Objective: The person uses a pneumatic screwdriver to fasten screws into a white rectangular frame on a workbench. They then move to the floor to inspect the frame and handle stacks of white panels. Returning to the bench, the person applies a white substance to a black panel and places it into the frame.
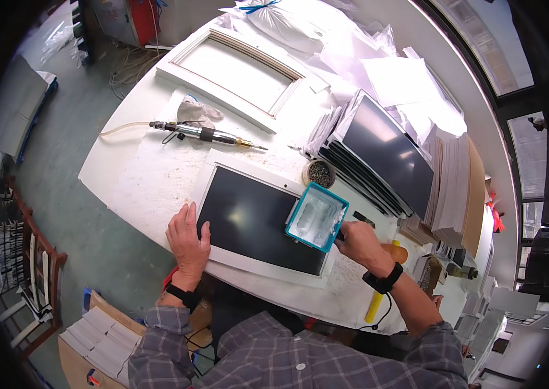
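Observation:
A white frame with a dark panel [242,217] in it lies before me on the white table. My left hand [188,241] rests on its left edge, fingers extended and apart. Over the panel's right part is a small teal-rimmed box [316,217] with white, glossy, crumpled-looking contents. My right hand [360,245] is closed beside the box, around a dark handle-like piece at the box's lower right side. Whether that piece belongs to the box is hidden by my fingers.
Beyond the box stand a tub of small metal pieces [319,174] and stacked dark panels [378,149]. A pneumatic screwdriver [209,135] with a hose lies far left, near an empty white frame [242,74]. Stacked boards [453,188] and a yellow-handled tool [373,306] are right.

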{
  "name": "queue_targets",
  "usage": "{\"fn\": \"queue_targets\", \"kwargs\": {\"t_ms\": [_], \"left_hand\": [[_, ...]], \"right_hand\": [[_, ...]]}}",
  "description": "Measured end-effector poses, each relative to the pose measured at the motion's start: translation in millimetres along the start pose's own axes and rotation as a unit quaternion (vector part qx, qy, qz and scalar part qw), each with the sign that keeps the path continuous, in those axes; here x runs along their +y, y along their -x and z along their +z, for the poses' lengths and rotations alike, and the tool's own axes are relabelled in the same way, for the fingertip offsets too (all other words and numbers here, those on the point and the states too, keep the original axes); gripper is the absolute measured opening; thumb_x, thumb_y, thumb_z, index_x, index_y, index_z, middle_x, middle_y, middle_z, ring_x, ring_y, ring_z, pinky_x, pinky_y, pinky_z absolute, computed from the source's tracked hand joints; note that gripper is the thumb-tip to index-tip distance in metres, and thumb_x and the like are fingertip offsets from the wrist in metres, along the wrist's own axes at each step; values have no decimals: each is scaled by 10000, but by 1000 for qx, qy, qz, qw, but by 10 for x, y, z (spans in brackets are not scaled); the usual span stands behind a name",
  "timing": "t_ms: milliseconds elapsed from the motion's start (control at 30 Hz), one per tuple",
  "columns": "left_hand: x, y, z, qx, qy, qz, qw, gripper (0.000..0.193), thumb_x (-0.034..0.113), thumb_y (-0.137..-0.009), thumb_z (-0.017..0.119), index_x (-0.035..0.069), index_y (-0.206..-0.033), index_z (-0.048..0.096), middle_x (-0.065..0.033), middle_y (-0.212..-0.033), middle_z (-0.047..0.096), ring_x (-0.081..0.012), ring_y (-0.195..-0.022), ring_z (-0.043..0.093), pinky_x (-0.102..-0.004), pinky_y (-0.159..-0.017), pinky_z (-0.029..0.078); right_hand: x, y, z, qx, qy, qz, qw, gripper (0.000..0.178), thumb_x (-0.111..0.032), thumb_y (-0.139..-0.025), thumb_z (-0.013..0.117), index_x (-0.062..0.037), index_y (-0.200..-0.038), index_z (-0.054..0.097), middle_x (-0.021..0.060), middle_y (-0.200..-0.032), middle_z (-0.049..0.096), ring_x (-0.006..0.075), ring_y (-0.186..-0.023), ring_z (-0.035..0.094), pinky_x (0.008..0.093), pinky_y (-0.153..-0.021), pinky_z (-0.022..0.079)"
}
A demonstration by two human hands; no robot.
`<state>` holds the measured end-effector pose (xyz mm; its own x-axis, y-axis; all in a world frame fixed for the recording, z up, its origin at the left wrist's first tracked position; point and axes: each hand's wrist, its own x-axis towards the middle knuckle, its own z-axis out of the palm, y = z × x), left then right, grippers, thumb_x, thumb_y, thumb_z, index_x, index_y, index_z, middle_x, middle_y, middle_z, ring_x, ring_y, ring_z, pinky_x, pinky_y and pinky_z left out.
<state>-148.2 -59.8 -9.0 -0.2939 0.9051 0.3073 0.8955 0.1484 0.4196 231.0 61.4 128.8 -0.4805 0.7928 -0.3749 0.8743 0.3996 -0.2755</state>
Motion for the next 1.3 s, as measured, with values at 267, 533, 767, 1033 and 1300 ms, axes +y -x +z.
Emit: {"fn": "queue_targets", "kwargs": {"t_ms": [267, 533, 767, 1033, 1300], "left_hand": [[46, -30, -67, 8, 33, -9, 999, 709, 129, -903, 756, 61, -1534, 443, -164, -1400, 550, -377, -1275, 519, -497, -1049, 413], [44, 4, -28, 19, 18, -10, 1000, 724, 195, -915, 756, 77, -1551, 431, -142, -1403, 561, -349, -1266, 535, -479, -1044, 427], [24, 33, 6, 34, 16, -13, 999, 707, 192, -917, 760, 118, -1548, 448, -121, -1394, 572, -332, -1268, 539, -480, -1052, 434], [28, 41, -34, 36, 36, -4, 999, 682, 149, -923, 751, 105, -1538, 459, -141, -1407, 569, -341, -1260, 537, -474, -1066, 431], [-317, 162, -194, -36, 358, -116, 926, 696, -143, -931, 408, 60, -1595, 364, -216, -1476, 542, -322, -1388, 562, -409, -1168, 442]], "right_hand": [[-1010, -1007, 71, 36, 3, -72, 997, 219, -210, -877, 741, -11, -941, 675, 251, -775, 682, 456, -757, 673, 530, -722, 542], [-1086, -1085, -240, 105, -93, -106, 984, 273, -227, -879, 768, 5, -994, 679, 263, -782, 685, 470, -750, 670, 535, -714, 539], [94, 637, -208, 76, -14, 18, 997, 196, -151, -802, 772, 15, -810, 666, 248, -730, 651, 460, -710, 651, 498, -656, 527], [77, 1315, 290, 8, 9, 47, 999, 221, -207, -844, 781, -21, -859, 662, 208, -716, 678, 430, -687, 670, 507, -636, 534], [-439, 699, 398, -2, 9, 14, 1000, 244, -228, -874, 766, -25, -924, 640, 224, -721, 669, 432, -698, 671, 536, -647, 526]]}}
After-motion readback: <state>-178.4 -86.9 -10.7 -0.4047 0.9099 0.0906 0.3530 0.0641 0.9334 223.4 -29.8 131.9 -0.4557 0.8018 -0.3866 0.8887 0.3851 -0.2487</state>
